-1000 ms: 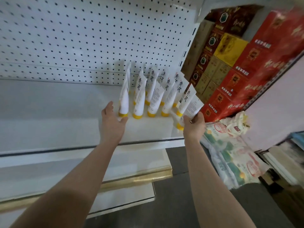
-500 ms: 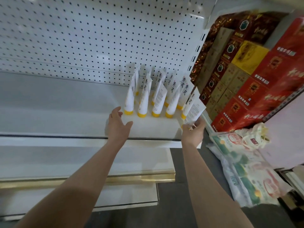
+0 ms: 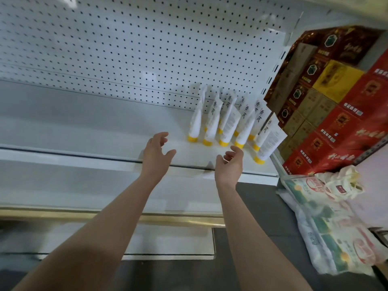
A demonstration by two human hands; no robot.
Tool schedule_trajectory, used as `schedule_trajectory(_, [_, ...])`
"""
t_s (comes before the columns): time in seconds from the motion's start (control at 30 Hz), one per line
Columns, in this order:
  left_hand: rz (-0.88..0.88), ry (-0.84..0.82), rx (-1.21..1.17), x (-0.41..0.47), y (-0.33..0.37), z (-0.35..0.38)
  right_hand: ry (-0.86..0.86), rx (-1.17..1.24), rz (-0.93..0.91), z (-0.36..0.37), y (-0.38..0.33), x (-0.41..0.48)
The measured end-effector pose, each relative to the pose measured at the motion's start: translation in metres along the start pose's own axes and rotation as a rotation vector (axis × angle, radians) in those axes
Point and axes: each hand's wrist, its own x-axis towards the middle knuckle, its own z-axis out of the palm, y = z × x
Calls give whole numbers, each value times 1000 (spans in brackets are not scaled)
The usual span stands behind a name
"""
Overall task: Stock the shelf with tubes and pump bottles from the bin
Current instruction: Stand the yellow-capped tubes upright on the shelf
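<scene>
Several white tubes with yellow caps (image 3: 228, 120) stand cap-down in rows at the right end of the white shelf (image 3: 84, 131), leaning toward the pegboard back. The front right tube (image 3: 269, 143) stands alone near the shelf's right edge. My left hand (image 3: 157, 156) hovers over the shelf's front edge, left of the tubes, fingers relaxed and holding nothing. My right hand (image 3: 230, 166) is just in front of the tubes, palm turned inward, fingers loosely curled and empty. No bin or pump bottle is in view.
Stacked red, yellow and brown boxes (image 3: 336, 106) fill the space right of the shelf. Plastic-wrapped packs (image 3: 331, 223) lie on the dark floor at the right. A lower white shelf (image 3: 105, 194) with a gold edge strip sits below.
My right hand has let go of the front right tube, which now stands on the shelf, and drawn back. My left hand has also pulled back slightly from the tubes.
</scene>
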Motion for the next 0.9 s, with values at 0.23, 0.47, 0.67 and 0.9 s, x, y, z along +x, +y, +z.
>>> schedule_trajectory(0.23, [-21, 106, 4, -9, -32, -119, -171, 72, -90, 91, -47, -84])
schedule_trajectory(0.47, [-70, 252, 74, -33, -83, -248, -422, 88, -200, 186, -87, -195])
schedule_trajectory(0.67, [-131, 382, 150, -66, -122, -351, -578, 126, -293, 257, -112, -291])
schedule_trajectory(0.9, [-258, 528, 181, -115, -174, -434, -864, 90, -335, 314, -119, -391])
